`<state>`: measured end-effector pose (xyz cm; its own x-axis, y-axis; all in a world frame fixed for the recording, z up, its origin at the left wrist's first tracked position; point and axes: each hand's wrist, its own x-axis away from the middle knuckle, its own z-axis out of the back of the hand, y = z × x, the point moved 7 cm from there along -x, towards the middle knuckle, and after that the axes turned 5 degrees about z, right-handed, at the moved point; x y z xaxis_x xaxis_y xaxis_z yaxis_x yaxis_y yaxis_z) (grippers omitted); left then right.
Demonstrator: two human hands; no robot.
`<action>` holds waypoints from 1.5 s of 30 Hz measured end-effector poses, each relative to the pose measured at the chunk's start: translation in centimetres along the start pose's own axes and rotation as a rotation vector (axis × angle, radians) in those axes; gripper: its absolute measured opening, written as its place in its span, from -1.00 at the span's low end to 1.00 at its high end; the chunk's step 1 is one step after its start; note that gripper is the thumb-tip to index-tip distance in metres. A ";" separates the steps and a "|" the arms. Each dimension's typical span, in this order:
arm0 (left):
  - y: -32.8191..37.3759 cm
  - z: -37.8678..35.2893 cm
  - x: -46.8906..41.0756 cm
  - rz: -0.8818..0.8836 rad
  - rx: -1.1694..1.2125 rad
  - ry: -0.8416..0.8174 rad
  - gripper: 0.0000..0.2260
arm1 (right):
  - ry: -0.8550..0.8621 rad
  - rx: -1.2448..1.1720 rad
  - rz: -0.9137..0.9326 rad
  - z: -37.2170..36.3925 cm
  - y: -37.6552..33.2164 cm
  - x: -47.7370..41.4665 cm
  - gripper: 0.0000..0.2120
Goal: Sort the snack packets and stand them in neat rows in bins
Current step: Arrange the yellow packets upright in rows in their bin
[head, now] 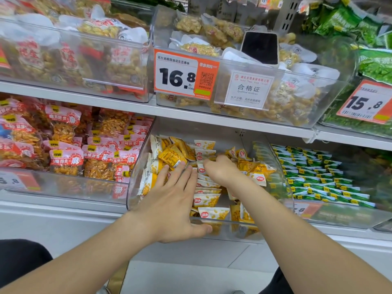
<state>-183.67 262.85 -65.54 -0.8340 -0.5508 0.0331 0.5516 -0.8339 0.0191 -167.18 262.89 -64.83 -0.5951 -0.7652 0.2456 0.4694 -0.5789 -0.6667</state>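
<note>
the clear bin [135, 187] sits mid-frame on the lower shelf, and both bare hands are inside it. down its centre runs a row of white-and-yellow snack packets [206, 200], standing on edge one behind another with their red logos facing front; i take this to be the row under construction.

the left grip [176, 200] is released: its fingers are straight and together, laid flat against the left flank of that row, and the thumb rests by the bin's front rim. i judge it serves as a wall to stop the upright packets toppling leftward.

loose packets [171, 153] lie tumbled at the upper left of the bin, some showing yellow backs with barcodes (so probably not yet sorted).

the right grip [222, 172] reaches deeper, at the far end of the row, knuckles up and fingers bent down among the packets. its fingertips are hidden, so i cannot tell whether it pinches a packet or merely pushes. more packets lean untidily along the bin's right side.

at the right of the frame a bin of green packets [314, 177] stands in tight rows, likely the pattern aimed for. the task seems partway done: one row is up, and both sides are left to do.
</note>
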 end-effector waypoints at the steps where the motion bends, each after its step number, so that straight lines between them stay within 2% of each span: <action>1: 0.0 0.0 0.0 -0.001 0.005 0.000 0.14 | 0.002 -0.007 -0.013 -0.1 -0.2 -0.1 -0.44; 6: -0.1 0.1 -0.2 -0.013 0.029 0.005 0.14 | 0.048 -0.092 -0.039 -0.8 -1.0 -1.5 -0.57; 10: 0.0 0.2 -0.1 -0.018 0.036 0.004 0.14 | 0.024 -0.044 0.014 -1.0 -1.0 -1.6 -0.66; 13: 0.0 0.2 -0.1 -0.024 0.032 -0.002 0.13 | -0.050 0.104 0.084 -0.3 -1.2 -0.9 -0.69; 14: 0.0 0.2 -0.1 -0.025 0.031 -0.006 0.12 | -0.053 0.192 0.120 0.3 -1.4 -0.5 -0.64; 16: 0.0 0.2 -0.1 -0.024 0.025 -0.012 0.12 | 0.034 0.325 0.175 2.3 -2.1 1.1 -0.56; 19: -0.1 0.2 0.0 -0.011 0.020 -0.008 0.13 | 0.211 0.359 0.218 5.4 -2.0 4.0 -0.63; 20: -0.1 0.2 0.0 -0.008 0.021 -0.009 0.14 | 0.174 0.352 0.206 5.7 -1.5 4.5 -0.69; 22: -0.1 0.3 0.1 -0.002 0.027 -0.011 0.14 | -0.052 0.337 0.106 4.8 -0.3 5.7 -0.71; 25: 0.0 0.3 0.2 0.003 0.034 -0.010 0.14 | -0.365 0.261 -0.016 2.6 1.1 7.7 -0.48; 27: -0.1 0.3 0.1 0.008 0.033 -0.007 0.15 | -0.452 0.217 -0.026 1.8 1.4 8.4 -0.26; 31: -0.1 0.3 0.0 0.014 0.042 0.005 0.15 | -0.382 0.031 -0.061 0.4 1.8 7.7 -0.01; 33: 0.0 0.4 0.0 0.012 0.047 0.018 0.14 | -0.329 0.086 -0.042 -0.4 1.7 7.2 0.15; 34: 0.0 0.4 -0.1 0.008 0.049 0.024 0.12 | -0.313 0.123 -0.033 -0.6 1.6 7.3 0.15; 36: 0.1 0.4 0.0 -0.005 0.060 0.028 0.07 | -0.304 0.104 -0.018 -0.6 1.6 7.3 0.02; 38: 0.2 0.3 0.0 -0.024 0.064 0.008 0.00 | -0.368 -0.013 -0.035 -0.4 1.8 7.6 -0.11; 40: 0.2 0.3 0.0 -0.038 0.059 -0.036 -0.03 | -0.402 -0.037 -0.039 0.3 1.8 7.5 -0.32; 41: 0.1 0.3 0.1 -0.036 0.061 -0.068 -0.03 | -0.347 -0.001 -0.012 1.2 1.6 7.2 -0.49; 43: 0.0 0.6 0.0 -0.019 0.080 -0.125 0.01 | -0.064 0.184 0.120 4.2 1.2 5.7 -0.82; 44: 0.0 0.9 -0.2 -0.014 0.092 -0.133 0.02 | 0.083 0.295 0.214 5.6 0.9 5.0 -0.83; 45: 0.1 1.3 -0.4 -0.015 0.097 -0.114 0.01 | 0.205 0.373 0.302 6.5 0.5 4.4 -0.77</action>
<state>-183.25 263.07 -64.28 -0.8380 -0.5259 0.1452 0.5424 -0.8319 0.1170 -165.30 257.38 -59.53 -0.4952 -0.8644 -0.0868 0.8180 -0.4303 -0.3817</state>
